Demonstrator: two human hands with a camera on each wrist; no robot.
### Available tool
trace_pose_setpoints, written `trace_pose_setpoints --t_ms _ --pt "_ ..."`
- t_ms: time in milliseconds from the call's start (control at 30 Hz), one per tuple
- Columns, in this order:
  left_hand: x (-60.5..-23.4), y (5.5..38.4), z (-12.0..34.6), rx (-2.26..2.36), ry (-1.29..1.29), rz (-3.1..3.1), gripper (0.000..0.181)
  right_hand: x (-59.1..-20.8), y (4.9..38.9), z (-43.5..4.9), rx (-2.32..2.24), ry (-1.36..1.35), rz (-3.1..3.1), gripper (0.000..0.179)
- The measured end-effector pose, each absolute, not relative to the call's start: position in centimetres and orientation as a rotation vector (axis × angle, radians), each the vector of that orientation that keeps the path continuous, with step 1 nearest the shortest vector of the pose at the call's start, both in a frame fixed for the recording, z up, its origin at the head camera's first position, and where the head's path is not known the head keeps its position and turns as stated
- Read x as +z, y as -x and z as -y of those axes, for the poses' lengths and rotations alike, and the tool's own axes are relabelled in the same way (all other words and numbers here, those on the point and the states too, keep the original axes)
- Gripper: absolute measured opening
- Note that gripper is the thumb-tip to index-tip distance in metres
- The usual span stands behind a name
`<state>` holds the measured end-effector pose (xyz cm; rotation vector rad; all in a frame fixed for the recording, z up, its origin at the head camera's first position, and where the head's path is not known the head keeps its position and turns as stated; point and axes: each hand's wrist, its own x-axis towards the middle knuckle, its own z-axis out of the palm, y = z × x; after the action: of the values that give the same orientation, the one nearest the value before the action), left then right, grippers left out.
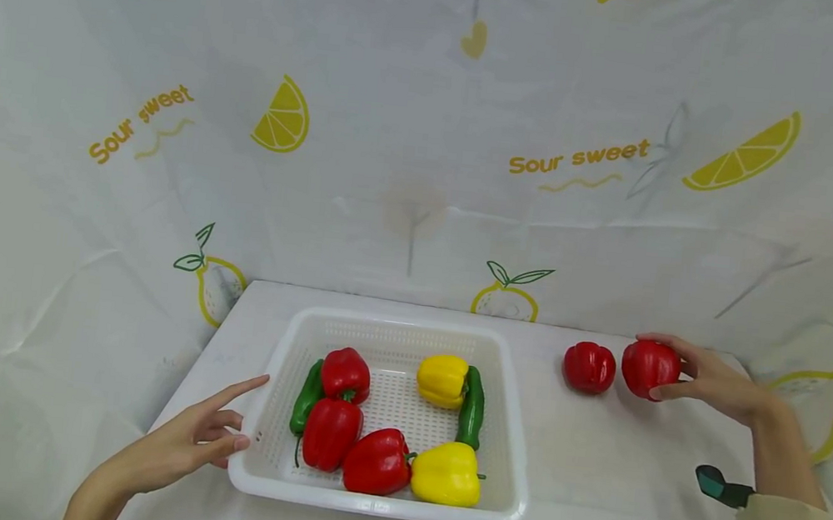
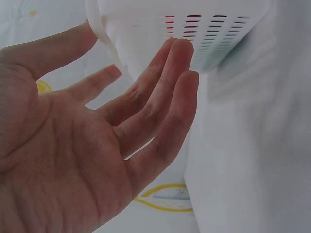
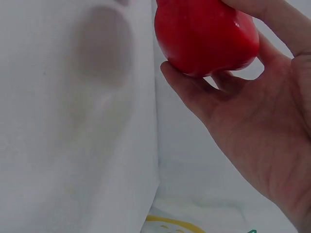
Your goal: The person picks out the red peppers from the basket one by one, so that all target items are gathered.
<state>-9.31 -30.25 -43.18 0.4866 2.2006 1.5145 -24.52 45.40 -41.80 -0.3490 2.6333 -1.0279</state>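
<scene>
At the right of the head view, my right hand (image 1: 717, 383) holds a red bell pepper (image 1: 650, 369) between thumb and fingers. The right wrist view shows this pepper (image 3: 206, 36) apart from the table, with its shadow on the cloth. A second red bell pepper (image 1: 589, 367) lies on the table just left of it. My left hand (image 1: 176, 444) is at the left side of a white plastic basket (image 1: 517, 462), fingers loosely bent and spread. In the left wrist view its thumb meets the basket's rim (image 2: 97, 24), and the other fingers are near the slotted wall.
Inside the basket lie several red bell peppers (image 1: 332, 434), two yellow bell peppers (image 1: 447, 474) and two long green peppers (image 1: 472, 408) along the sides. A white cloth covers the table (image 1: 591, 478). Behind it hangs a lemon-printed sheet (image 1: 414, 126).
</scene>
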Motion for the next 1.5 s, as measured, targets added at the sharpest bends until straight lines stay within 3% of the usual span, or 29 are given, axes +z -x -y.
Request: trace_pose_setpoints --t_ms 800,1500 --pt "-43.4 9.2 30.4 1.510 -0.472 -2.202 0.078 -45.8 26.0 -45.5 -1.059 0.260 -2.568 0.099" --pt "-43.2 9.3 30.3 1.513 -0.496 -2.205 0.077 -44.7 26.5 -44.7 -1.110 0.301 -2.534 0.102"
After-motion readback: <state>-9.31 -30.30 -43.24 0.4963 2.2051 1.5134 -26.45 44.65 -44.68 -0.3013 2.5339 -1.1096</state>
